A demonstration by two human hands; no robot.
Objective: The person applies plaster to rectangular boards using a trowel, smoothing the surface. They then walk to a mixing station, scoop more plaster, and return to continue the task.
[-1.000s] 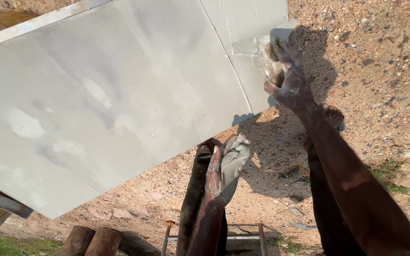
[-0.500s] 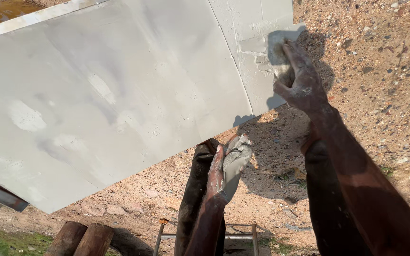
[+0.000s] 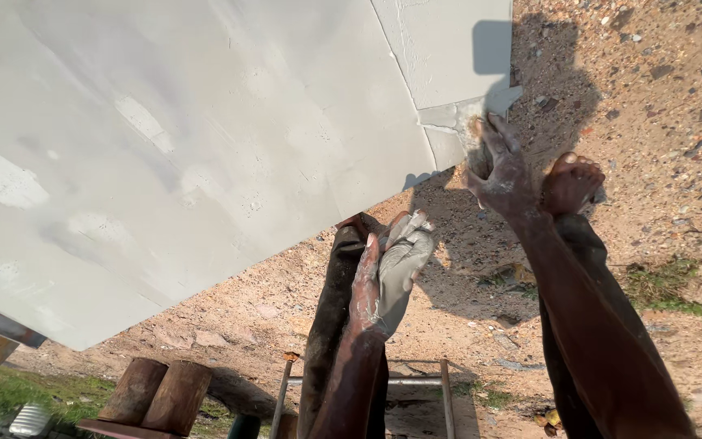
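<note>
Head view, looking steeply down from height. A large pale grey plastered panel (image 3: 188,154) is filling the upper left of the frame, its surface smooth with faint trowel streaks and lighter patches. A thin seam is running down the panel near its right end, and a rougher patch of fresh grey filler (image 3: 457,122) is sitting at the lower right corner.

The right hand (image 3: 501,167) is being pressed against that corner, fingers closed around a small putty blade (image 3: 497,102) smeared with filler; the hand is coated in grey paste. The left hand (image 3: 392,268) is being held lower, away from the panel, flat and open with fingers together, a layer of grey filler being carried on the palm. It is touching nothing else.

Just beside the right hand, a bare foot (image 3: 572,180) is being shown from above, with dark trouser legs below both forearms. A metal ladder frame (image 3: 367,380) is being seen under the left arm. Sandy, stony ground (image 3: 660,81) is lying far beneath, with shadow being cast below the panel edge. Two rusty brown cylinders (image 3: 160,394) are standing at bottom left, near grass (image 3: 668,284) patches.
</note>
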